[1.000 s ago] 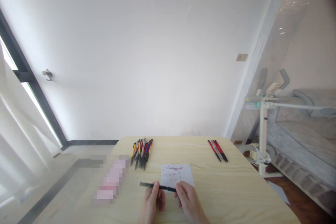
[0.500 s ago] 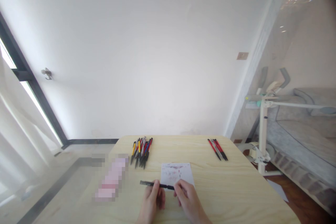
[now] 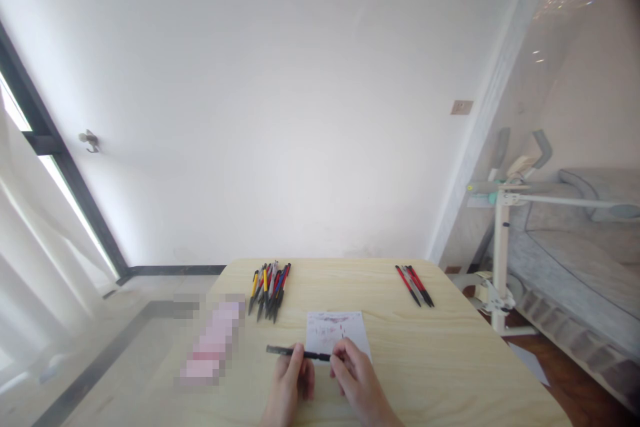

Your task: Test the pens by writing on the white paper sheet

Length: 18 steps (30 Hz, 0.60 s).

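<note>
A dark pen (image 3: 314,355) lies nearly level between both hands, above the near edge of the paper. My left hand (image 3: 289,373) is closed round its middle, with the thumb on top. At the pen's right end, the thumb and fingers of my right hand (image 3: 354,373) pinch the tip, which they hide. Beneath and behind sits a white sheet of paper (image 3: 340,327) with reddish and dark pen marks, its lower part covered by the hands.
On the pale wooden table (image 3: 450,373), a pile of pens (image 3: 270,290) in yellow, red, blue and black lies at the back left. Several red, grey and black pens (image 3: 414,285) lie at the back right. A blurred pink object (image 3: 215,343) is at the left edge.
My right hand's fingers have shifted very slightly at the pen's right end. The left hand, the pen and the paper look unchanged.
</note>
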Available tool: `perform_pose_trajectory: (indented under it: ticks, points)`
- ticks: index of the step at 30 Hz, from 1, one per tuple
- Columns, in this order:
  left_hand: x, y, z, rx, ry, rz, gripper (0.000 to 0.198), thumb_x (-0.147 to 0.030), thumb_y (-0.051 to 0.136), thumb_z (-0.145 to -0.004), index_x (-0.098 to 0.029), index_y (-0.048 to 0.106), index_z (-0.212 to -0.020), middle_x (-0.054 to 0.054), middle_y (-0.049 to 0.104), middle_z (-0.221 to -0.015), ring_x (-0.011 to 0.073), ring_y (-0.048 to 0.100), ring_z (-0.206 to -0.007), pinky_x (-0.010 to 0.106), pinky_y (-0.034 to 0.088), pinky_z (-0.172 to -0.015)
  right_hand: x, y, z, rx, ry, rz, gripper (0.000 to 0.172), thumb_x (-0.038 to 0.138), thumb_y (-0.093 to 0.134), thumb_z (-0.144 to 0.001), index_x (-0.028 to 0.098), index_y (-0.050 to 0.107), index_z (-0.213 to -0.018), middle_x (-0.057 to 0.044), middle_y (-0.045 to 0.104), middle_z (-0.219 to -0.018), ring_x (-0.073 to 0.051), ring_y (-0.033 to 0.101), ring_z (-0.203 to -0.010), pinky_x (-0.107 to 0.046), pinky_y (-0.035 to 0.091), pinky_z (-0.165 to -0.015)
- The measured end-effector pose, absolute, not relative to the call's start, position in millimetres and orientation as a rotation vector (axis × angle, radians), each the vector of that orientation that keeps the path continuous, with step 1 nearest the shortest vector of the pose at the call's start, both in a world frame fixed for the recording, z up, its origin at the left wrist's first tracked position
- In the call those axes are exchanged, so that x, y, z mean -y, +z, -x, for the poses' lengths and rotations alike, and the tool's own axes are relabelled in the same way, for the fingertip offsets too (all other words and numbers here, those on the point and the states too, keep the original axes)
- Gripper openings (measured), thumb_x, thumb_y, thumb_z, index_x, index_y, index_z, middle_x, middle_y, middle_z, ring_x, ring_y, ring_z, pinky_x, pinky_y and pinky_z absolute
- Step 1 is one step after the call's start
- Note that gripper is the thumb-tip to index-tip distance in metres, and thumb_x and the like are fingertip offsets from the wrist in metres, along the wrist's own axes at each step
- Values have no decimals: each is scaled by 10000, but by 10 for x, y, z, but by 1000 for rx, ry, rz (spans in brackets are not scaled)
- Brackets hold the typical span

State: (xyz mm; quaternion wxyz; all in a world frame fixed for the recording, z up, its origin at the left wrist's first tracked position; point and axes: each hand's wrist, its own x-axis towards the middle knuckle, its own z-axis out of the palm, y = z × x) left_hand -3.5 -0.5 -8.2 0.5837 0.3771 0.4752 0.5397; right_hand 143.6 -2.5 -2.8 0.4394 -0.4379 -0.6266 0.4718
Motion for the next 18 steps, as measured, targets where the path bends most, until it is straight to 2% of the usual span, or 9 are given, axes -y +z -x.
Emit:
perform_pose_trajectory:
  ticks: [9,13,18]
  points:
    - [1,-99,44,-1087,1260,-885,510,-599,517,-701,-172,440,-433,-34,457,-365,79,412,-301,203,276,-333,25,-59,-1420,1531,1191,1048,160,359,451,-823,204,425,-795,50,458,-595,-88,396,-473,-184,294,-430]
    - [3,-72,39,-1096,1267,-887,525,-626,529,-669,-173,438,-421,-37,449,-349,81,409,-294,206,268,-330,25,-34,-1423,1553,1145,1053,179,373,460,-809,201,429,-772,47,445,-600,-89,395,-478,-188,299,-440]
    - [14,-30,34,-1118,1258,-884,528,-646,539,-642,-175,443,-424,-36,457,-354,87,417,-298,210,279,-335,19,-46,-1431,1581,1097,1015,120,308,485,-802,198,442,-782,44,437,-633,-88,396,-521,-192,318,-489]
